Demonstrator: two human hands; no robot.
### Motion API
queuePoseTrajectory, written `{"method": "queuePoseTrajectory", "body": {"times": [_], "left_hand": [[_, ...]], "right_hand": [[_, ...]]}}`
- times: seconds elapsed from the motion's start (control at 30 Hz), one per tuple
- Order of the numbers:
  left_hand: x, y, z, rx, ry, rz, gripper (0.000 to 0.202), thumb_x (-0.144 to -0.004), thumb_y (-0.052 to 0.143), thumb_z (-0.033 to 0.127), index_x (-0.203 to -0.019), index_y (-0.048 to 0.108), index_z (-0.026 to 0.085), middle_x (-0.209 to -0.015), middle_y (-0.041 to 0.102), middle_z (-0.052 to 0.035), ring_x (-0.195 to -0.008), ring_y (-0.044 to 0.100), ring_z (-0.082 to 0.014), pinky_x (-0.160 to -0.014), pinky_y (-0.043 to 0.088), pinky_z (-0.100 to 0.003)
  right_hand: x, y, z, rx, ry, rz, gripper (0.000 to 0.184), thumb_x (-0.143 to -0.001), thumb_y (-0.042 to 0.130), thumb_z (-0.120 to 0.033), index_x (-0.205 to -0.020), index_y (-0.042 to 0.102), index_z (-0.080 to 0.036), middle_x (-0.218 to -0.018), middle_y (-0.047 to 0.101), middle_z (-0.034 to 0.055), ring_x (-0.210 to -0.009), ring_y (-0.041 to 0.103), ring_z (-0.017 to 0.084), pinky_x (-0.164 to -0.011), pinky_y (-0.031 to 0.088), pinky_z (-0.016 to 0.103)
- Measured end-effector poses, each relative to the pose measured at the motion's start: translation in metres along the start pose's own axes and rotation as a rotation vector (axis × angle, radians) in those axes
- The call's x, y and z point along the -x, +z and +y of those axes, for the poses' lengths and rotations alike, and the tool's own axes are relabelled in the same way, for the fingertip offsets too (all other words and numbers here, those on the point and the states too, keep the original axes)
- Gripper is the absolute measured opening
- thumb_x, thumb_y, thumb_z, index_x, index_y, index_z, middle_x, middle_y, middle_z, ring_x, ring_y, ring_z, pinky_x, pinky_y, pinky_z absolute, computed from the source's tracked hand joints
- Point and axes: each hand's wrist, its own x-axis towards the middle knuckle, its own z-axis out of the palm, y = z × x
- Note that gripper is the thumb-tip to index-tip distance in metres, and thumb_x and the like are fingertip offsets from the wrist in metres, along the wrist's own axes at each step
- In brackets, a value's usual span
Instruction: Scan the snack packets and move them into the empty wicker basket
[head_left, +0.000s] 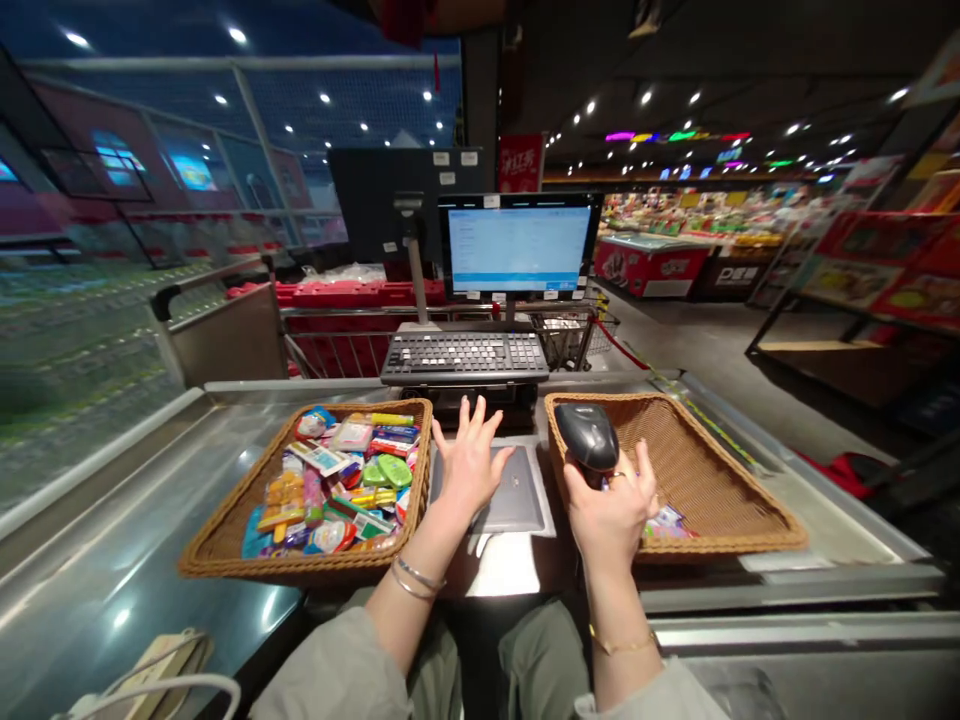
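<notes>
A black handheld barcode scanner is in my right hand, its head raised over the near-left part of the right wicker basket. A few small packaged items lie low in that basket, partly hidden by the hand. My left hand hovers with fingers spread above a flat grey plate set in the counter, holding nothing. To its left stands another wicker basket, filled with small colourful packets, tubes and sweets.
Behind the hands are a black keyboard and a lit monitor on the counter. The metal counter runs along the left, with a white cable at its near edge. Shopping carts stand beyond.
</notes>
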Motion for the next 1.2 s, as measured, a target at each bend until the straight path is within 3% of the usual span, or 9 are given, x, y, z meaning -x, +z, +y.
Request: {"method": "queuePoseTrajectory", "body": {"times": [0.23, 0.43, 0.63, 0.93, 1.2], "left_hand": [[0.01, -0.022, -0.04, -0.039, -0.096, 0.016, 0.048, -0.093, 0.055, 0.04, -0.139, 0.051, 0.028, -0.159, 0.032, -0.0072, -0.15, 0.021, -0.031, -0.114, 0.001, -0.073], [0.021, -0.037, -0.076, -0.086, -0.146, 0.036, 0.048, -0.093, 0.054, 0.04, -0.139, 0.051, 0.028, -0.158, 0.035, -0.0097, -0.15, 0.022, -0.0313, -0.115, 0.001, -0.072], [0.035, -0.055, -0.11, -0.153, -0.208, 0.036, 0.045, -0.093, 0.052, 0.039, -0.136, 0.054, 0.026, -0.157, 0.035, -0.0126, -0.149, 0.023, -0.0344, -0.114, 0.005, -0.074], [0.054, -0.069, -0.161, -0.248, -0.304, 0.013, 0.046, -0.092, 0.054, 0.04, -0.136, 0.055, 0.026, -0.157, 0.036, -0.0116, -0.149, 0.024, -0.0354, -0.113, 0.0, -0.074], [0.07, -0.076, -0.187, -0.317, -0.331, -0.085, 0.045, -0.088, 0.061, 0.034, -0.132, 0.058, 0.03, -0.157, 0.037, -0.0106, -0.148, 0.024, -0.0363, -0.111, 0.003, -0.077]], "right_hand": [[0.022, 0.025, -0.024, -0.045, -0.09, -0.121, 0.028, -0.077, 0.061, -0.041, -0.09, 0.069, -0.017, -0.115, 0.069, 0.0157, -0.135, 0.041, 0.036, -0.109, 0.023, 0.058], [0.036, 0.041, -0.045, -0.102, -0.117, -0.173, 0.028, -0.077, 0.062, -0.038, -0.095, 0.071, -0.019, -0.117, 0.069, 0.0138, -0.136, 0.04, 0.035, -0.109, 0.024, 0.058], [0.049, 0.055, -0.052, -0.129, -0.132, -0.208, 0.026, -0.075, 0.064, -0.038, -0.09, 0.071, -0.019, -0.119, 0.069, 0.0127, -0.137, 0.04, 0.035, -0.109, 0.024, 0.056], [0.056, 0.061, -0.061, -0.107, -0.137, -0.253, 0.024, -0.077, 0.063, -0.038, -0.09, 0.072, -0.02, -0.117, 0.069, 0.0131, -0.135, 0.042, 0.034, -0.108, 0.023, 0.059], [0.058, 0.062, -0.06, -0.116, -0.158, -0.262, 0.024, -0.077, 0.061, -0.039, -0.087, 0.071, -0.019, -0.118, 0.069, 0.0129, -0.136, 0.04, 0.034, -0.108, 0.023, 0.056]]}}
